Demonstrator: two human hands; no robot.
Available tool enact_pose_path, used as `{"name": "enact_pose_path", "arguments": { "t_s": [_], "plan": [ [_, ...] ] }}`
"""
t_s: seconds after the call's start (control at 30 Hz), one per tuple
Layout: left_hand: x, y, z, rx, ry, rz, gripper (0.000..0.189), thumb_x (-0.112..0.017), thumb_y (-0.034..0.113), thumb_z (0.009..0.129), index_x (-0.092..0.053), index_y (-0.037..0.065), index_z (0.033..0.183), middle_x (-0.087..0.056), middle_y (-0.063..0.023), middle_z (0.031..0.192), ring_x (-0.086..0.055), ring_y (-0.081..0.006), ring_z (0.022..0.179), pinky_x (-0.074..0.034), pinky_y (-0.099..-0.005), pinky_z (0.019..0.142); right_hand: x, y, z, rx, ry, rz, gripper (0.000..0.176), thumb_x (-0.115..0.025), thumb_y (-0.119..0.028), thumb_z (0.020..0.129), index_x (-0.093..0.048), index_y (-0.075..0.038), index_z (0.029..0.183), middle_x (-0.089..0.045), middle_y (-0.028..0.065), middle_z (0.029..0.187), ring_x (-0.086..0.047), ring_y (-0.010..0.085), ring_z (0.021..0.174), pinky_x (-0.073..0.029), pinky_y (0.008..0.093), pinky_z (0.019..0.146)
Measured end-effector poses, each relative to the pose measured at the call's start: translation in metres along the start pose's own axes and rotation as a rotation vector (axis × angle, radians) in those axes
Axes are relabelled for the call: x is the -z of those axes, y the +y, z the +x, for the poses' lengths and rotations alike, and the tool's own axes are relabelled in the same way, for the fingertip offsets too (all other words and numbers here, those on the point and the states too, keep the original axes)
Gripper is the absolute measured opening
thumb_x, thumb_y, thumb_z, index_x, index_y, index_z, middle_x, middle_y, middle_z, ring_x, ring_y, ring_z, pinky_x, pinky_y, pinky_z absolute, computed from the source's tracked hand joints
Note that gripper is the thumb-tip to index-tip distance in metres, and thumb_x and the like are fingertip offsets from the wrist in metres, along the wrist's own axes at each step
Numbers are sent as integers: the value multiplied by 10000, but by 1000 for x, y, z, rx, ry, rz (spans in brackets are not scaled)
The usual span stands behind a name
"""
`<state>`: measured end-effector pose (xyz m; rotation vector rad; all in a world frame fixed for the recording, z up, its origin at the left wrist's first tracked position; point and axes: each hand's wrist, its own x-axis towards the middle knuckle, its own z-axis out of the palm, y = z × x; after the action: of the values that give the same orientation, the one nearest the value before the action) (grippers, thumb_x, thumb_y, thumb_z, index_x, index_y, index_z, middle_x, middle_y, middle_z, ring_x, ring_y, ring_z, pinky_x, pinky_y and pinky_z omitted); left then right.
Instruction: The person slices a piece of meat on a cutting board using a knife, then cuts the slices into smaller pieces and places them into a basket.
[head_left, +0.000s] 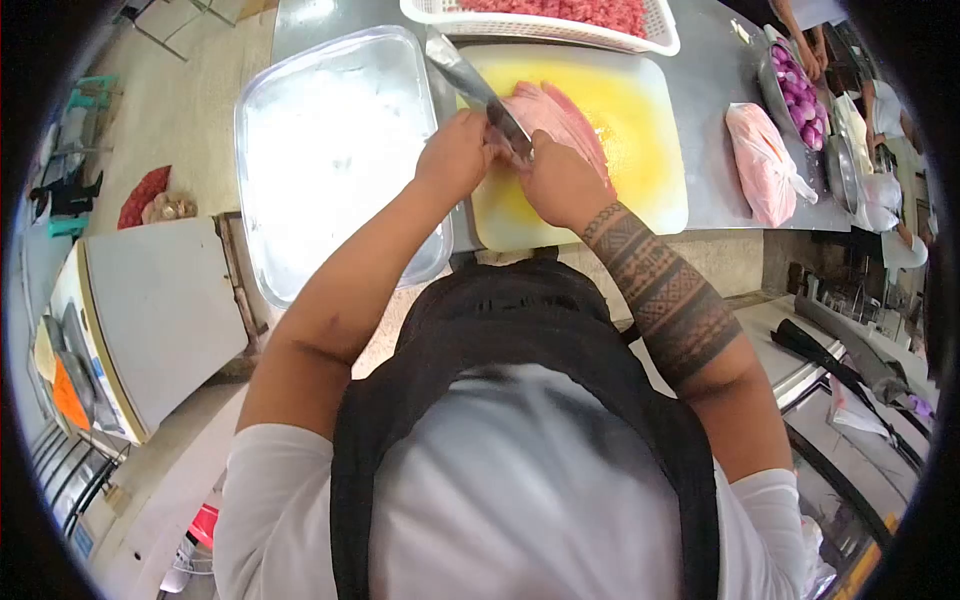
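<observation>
A wide-bladed knife (470, 82) is in my right hand (562, 178), its blade pointing up and to the left over the cutting board's left part. My left hand (455, 155) is closed at the left edge of the meat, close beside the blade; its fingertips press on a bit of the meat. The pink slab of meat (562, 122) lies on a yellow-stained white cutting board (655, 150), partly hidden by my right hand and the knife.
Left of the board stands a large clear tray (335, 160) with a bright white inside. Behind it, a white basket (560, 30) holds ground meat. To the right are a plastic bag (762, 165) and a bowl of purple onions (797, 95). Other people's hands and arms show at the upper right.
</observation>
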<state>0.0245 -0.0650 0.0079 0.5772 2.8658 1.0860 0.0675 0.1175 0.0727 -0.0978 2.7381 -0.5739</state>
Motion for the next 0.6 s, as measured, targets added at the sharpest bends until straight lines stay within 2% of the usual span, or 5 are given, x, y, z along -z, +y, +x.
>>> {"name": "enact_pose_path", "arguments": {
  "t_s": [0.1, 0.2, 0.4, 0.57, 0.6],
  "plan": [
    [-7, -8, -3, -11, 1, 27, 369, -746, 220, 906, -634, -12, 1171, -675, -217, 1129, -662, -434, 1070, -545, -505, 915, 17, 12, -44, 170, -41, -143, 248, -553, -107, 951, -586, 24, 1159, -721, 320, 1038, -722, 484, 954, -568, 571, 857],
    [-5, -12, 0, -11, -40, 32, 409, -758, 244, 905, -629, -13, 1196, -673, -212, 1143, -649, -425, 1107, -534, -497, 948, 19, 8, -99, -108, -55, -29, 288, -608, -112, 923, -591, 49, 1161, -722, 323, 980, -716, 488, 922, -569, 554, 828],
    [-4, -23, -5, -162, -25, 48, 458, -791, 259, 889, -611, -3, 1219, -655, -207, 1190, -621, -407, 1171, -512, -478, 1006, -13, 27, -29, 32, 121, 87, 311, -633, -196, 949, -607, 41, 1149, -720, 313, 976, -715, 483, 930, -563, 556, 823],
    [4, -23, -11, -211, -40, 15, 480, -822, 219, 865, -600, 5, 1233, -639, -204, 1216, -610, -410, 1181, -504, -472, 1004, 10, 27, -54, 49, 228, 233, 330, -657, -210, 950, -602, 35, 1164, -717, 307, 985, -709, 482, 948, -557, 555, 837],
    [2, -25, -12, -202, -40, 12, 589, -831, 198, 854, -559, 22, 1346, -598, -223, 1330, -584, -437, 1244, -488, -468, 1066, 12, 37, -72, 44, 268, 301, 317, -649, -198, 945, -604, 30, 1161, -714, 308, 995, -709, 481, 945, -556, 560, 843]
  ]
}}
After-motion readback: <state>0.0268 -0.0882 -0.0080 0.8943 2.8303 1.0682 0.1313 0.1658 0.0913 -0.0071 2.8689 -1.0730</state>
